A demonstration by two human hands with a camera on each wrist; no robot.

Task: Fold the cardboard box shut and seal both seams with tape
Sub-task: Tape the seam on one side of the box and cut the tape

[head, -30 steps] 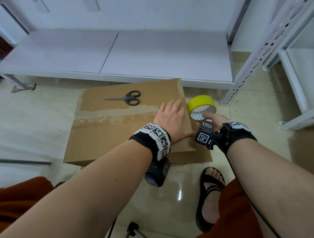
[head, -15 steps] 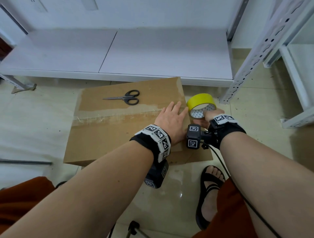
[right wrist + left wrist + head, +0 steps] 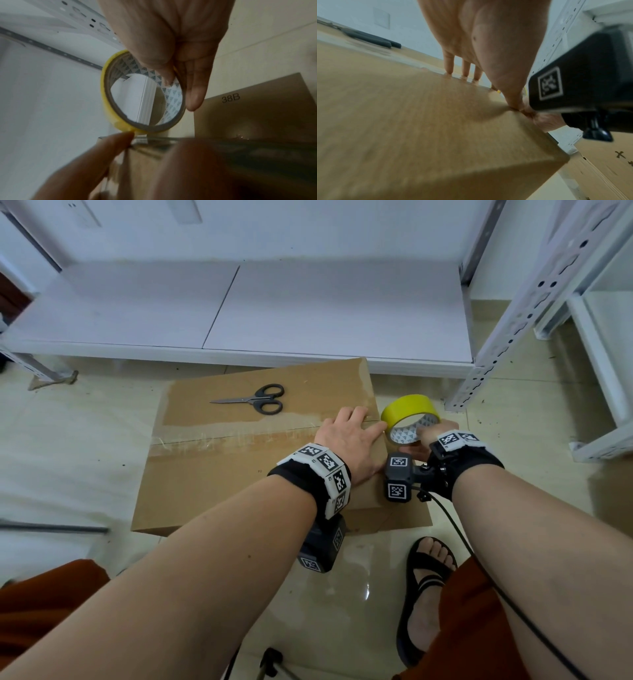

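Pale glossy floor tiles [image 3: 534, 412] carry the closed cardboard box [image 3: 219, 474], which lies flat in front of a low white shelf [image 3: 308, 313]; a white perforated rack upright [image 3: 507, 313] stands at the far right. Black-handled scissors [image 3: 253, 399] lie on the far half of the box top, well apart from both hands.

On the box top the middle seam [image 3: 219, 436] runs left to right, covered by a glossy clear strip. At the right end of that seam lies the left hand [image 3: 349, 440], palm down. Its grip is wide: the fingers are straight and spread, the tips pressing on the cardboard, as the left wrist view shows, and the thumb reaches along the right edge of the box. It holds nothing.

Just past that right edge, the right hand [image 3: 435, 436] holds the yellow tape roll [image 3: 409, 416]. In the right wrist view its grip is narrow and pinched on the roll's ring: the thumb [image 3: 159, 65] lies inside against the white core printed with small triangles, and straight fingers lie along the outside. The roll stands on edge, tilted, its hole facing the person. It sits just beside the box's right side, near the end of the seam, and the left forefinger tip [image 3: 123, 136] touches the roll's yellow rim where the tape leaves it. A printed "38B" [image 3: 230, 98] shows on a cardboard face beyond the roll.
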